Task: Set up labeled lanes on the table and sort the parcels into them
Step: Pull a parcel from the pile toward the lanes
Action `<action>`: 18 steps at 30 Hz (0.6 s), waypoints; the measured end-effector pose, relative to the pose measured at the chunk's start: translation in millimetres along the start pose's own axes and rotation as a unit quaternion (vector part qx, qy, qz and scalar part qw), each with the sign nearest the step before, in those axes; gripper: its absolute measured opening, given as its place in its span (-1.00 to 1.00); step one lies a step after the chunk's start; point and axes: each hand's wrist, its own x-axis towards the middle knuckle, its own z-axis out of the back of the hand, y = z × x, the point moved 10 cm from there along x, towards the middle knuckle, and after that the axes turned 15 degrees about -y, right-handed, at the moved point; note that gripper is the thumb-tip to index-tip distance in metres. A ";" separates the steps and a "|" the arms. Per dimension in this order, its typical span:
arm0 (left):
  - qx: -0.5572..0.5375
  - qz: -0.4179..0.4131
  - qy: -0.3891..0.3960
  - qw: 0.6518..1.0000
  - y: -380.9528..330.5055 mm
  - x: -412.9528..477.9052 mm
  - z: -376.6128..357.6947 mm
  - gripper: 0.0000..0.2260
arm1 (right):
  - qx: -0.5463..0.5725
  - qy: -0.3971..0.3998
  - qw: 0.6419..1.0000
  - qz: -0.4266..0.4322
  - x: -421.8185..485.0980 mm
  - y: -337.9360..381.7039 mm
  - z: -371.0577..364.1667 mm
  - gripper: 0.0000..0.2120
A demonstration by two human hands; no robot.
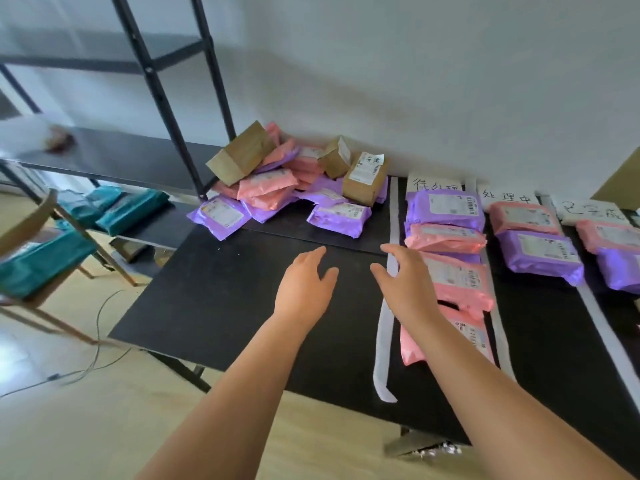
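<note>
A heap of unsorted parcels [294,181], pink and purple mailer bags plus brown boxes, lies at the back of the black table [221,299]. White paper strips [384,327] divide the right side into lanes headed by handwritten labels [434,184]. The first lane [446,244] holds several pink and purple bags, and the two lanes to its right [536,244] hold a few more. My left hand [304,285] and my right hand [405,282] hover above the bare table in front of the heap, fingers spread, holding nothing.
A black metal shelf rack [166,98] stands left of the table, with teal bags [128,209] on its lower shelf. A wooden chair [34,237] carrying teal bags is at the far left. A cable [100,327] lies on the light floor. A white wall is behind.
</note>
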 end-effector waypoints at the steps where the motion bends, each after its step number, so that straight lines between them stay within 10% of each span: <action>1: -0.003 0.002 -0.005 1.000 6.3 3.4 7.3 -0.53 | 0.003 0.006 1.000 0.002 -2.0 8.1 -8.1 -0.62; 18: 0.012 0.020 0.041 0.999 55.0 136.0 -35.7 -0.59 | 0.020 0.030 0.998 -0.059 93.8 3.7 -131.9 -0.63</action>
